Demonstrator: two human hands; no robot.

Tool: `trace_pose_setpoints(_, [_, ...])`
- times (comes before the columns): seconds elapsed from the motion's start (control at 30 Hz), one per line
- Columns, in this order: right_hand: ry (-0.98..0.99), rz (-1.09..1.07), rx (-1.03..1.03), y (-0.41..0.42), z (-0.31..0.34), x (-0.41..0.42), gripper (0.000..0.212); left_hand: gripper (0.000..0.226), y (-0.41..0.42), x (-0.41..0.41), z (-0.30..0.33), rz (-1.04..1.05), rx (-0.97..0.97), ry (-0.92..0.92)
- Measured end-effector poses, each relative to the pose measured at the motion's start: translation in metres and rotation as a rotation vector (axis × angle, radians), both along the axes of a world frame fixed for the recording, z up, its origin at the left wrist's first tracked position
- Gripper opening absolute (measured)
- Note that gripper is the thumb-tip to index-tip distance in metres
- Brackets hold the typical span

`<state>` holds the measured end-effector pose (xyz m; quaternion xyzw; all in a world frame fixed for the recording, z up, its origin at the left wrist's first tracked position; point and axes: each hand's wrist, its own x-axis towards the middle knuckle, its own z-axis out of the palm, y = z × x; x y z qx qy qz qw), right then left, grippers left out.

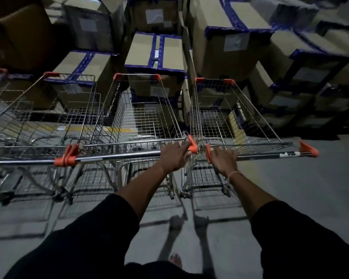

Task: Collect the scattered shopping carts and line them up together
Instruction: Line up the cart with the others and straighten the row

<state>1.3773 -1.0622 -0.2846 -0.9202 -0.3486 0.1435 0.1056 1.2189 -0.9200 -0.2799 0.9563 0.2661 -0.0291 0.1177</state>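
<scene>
Now my left hand (174, 157) curls its fingers round the middle cart's handle (117, 155) and my right hand (223, 161) grips the right cart's handle (266, 156) at 1 o'clock, carts side by side against boxes (155, 51), aligning step; next, I'd judge, square them flush.

Stacked boxes (154, 51) just beyond carts (141, 117); open floor (320, 188) rightward.
</scene>
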Motion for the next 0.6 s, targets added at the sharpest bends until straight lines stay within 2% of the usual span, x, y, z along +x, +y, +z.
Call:
trace_pose_setpoints(0.2, [0.105,0.047,0.05,0.029,-0.008,-0.009,0.064,0.057,-0.015,0.005,0.0,0.065,0.032,0.053])
trace_pose_setpoints(0.6, [0.12,0.078,0.048,0.039,-0.003,-0.016,0.064,0.06,-0.023,-0.001,-0.003,0.128,-0.004,0.074])
